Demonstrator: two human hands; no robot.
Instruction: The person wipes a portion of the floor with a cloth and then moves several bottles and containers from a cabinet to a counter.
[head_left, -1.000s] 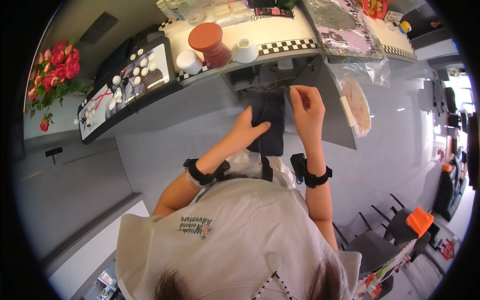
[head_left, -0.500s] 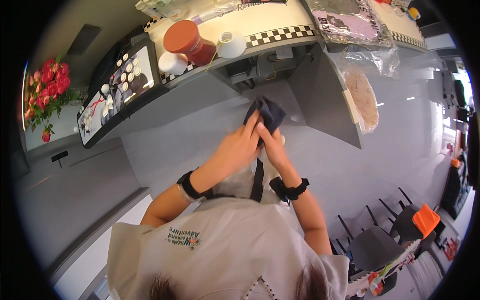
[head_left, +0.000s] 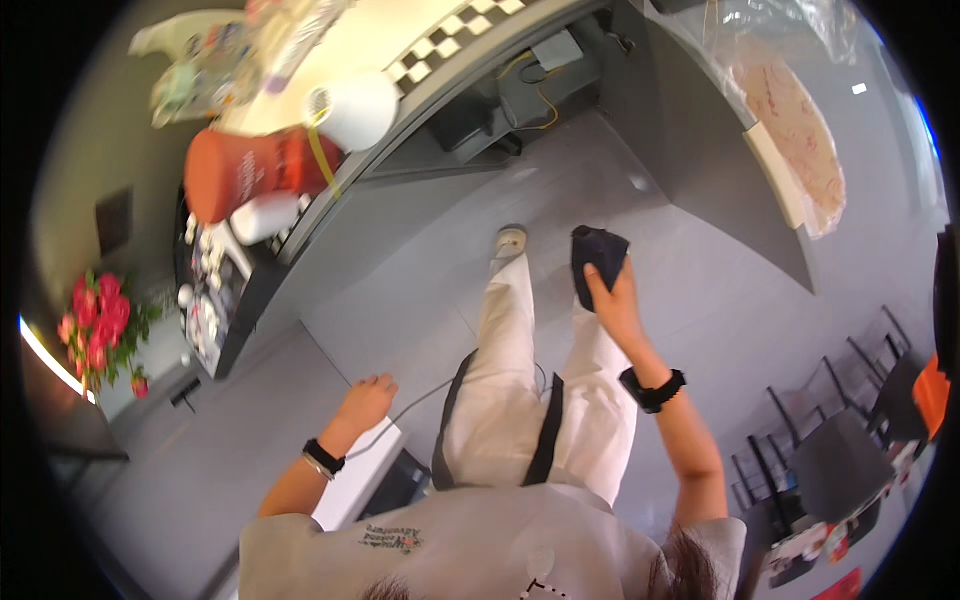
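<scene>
A dark, folded cloth (head_left: 598, 262) is gripped in my right hand (head_left: 618, 305), which is held out in front of me over my right leg. The thumb lies across the cloth's near face, and the other fingers are mostly hidden behind it. My left hand (head_left: 366, 403) hangs out to the left, apart from the cloth. It holds nothing, and its fingers are loosely bent. Below the hands show my light trousers (head_left: 508, 400) with dark straps, and one shoe (head_left: 510, 240) on the grey floor.
A checkered-edge counter (head_left: 455, 38) carries a red container (head_left: 250, 172), a white cup-like object (head_left: 352, 110) and plastic packaging (head_left: 215, 65). An open grey cabinet door (head_left: 690, 150) juts out, with a plastic-wrapped item (head_left: 790, 130) beside it. Red flowers (head_left: 100, 320) stand left; dark chairs (head_left: 840, 460) stand right.
My hands have come apart: the left let go and moved down to the left, while the right keeps the cloth and has shifted right. The view has turned and moved nearer the counter.
</scene>
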